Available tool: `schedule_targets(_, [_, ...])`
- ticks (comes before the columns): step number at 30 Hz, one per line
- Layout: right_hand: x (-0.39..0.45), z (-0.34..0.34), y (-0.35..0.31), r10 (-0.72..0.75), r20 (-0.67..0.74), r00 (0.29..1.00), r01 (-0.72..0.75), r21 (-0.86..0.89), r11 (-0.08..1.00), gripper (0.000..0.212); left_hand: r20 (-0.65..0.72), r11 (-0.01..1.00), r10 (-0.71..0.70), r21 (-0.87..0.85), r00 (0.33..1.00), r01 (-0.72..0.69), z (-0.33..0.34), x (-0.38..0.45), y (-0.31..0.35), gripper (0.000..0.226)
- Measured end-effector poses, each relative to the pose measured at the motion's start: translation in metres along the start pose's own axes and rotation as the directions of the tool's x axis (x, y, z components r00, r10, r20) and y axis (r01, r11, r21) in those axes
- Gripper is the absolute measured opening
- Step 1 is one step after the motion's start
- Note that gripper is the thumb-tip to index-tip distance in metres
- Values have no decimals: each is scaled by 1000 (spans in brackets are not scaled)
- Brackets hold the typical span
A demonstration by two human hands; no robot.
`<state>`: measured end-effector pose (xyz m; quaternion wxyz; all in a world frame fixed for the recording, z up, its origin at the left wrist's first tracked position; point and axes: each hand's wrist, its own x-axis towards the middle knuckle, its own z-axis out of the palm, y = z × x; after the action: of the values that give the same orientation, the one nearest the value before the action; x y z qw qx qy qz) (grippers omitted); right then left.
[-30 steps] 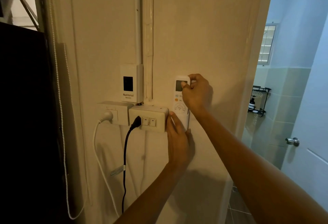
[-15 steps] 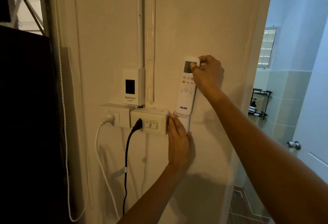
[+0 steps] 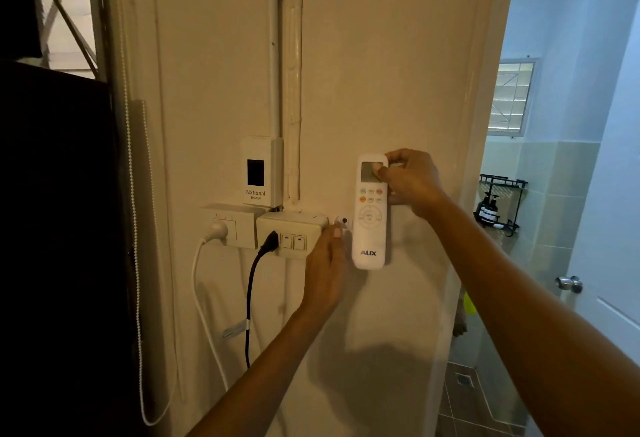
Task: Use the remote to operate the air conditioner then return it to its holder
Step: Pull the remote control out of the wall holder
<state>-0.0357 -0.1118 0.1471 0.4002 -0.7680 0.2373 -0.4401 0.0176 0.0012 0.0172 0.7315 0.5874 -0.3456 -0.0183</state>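
Note:
The white AUX remote (image 3: 369, 228) hangs upright in front of the cream wall, its bottom end free in the air. My right hand (image 3: 410, 180) pinches its top end, thumb on the small screen. My left hand (image 3: 325, 273) lies against the wall just left of the remote and covers the white holder (image 3: 343, 221). Only the holder's top back plate with a dark screw shows above my fingertips. The air conditioner is out of view.
A switch-and-socket box (image 3: 292, 235) with a black plug and cord sits left of my left hand. Further left is a socket (image 3: 232, 225) with a white plug, and above them a National breaker box (image 3: 261, 173). At right, an open doorway shows a door with a knob (image 3: 569, 284).
My right hand has drawn the remote up and out of the holder, so its lower end now hangs free. My left hand has stayed on the holder.

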Motion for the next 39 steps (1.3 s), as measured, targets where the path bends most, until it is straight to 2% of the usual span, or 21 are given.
schedule_targets(4, [-9,3,4,84,71,994,-89,69,994,19,107,991,-98,-82,989,107,-7,-1,24,42])
schedule_targets(8, [-20,2,2,90,130,987,-103,93,990,15,175,970,-177,-135,968,202,-13,-9,44,48])
schedule_targets(11, [-33,-2,-4,94,164,982,-115,122,986,19,206,947,-230,-180,951,268,-22,-15,51,40])
schedule_targets(15, [-49,-8,-11,81,221,972,-117,155,981,23,265,954,-211,-157,941,257,-35,-28,54,20])
schedule_targets(18, [-62,-10,-15,70,248,966,-116,176,978,22,298,970,-171,-116,939,213,-47,-43,57,26])
schedule_targets(21, [-78,-11,-21,74,276,958,-132,197,972,21,280,977,-149,-108,948,185,-57,-60,63,37])
schedule_targets(27, [-118,-7,-27,41,361,932,-149,278,949,24,219,983,-136,-89,966,158,-77,-100,71,36])
schedule_targets(31, [-152,3,-24,20,383,924,-142,292,946,32,150,982,-147,-98,978,162,-96,-127,75,39])
schedule_targets(36, [-196,12,-23,-2,421,907,-142,310,940,32,40,983,-125,-128,991,129,-122,-148,89,36])
schedule_targets(39, [-223,18,-30,-10,494,869,-183,341,922,29,-24,991,-86,-106,996,83,-138,-155,99,35])
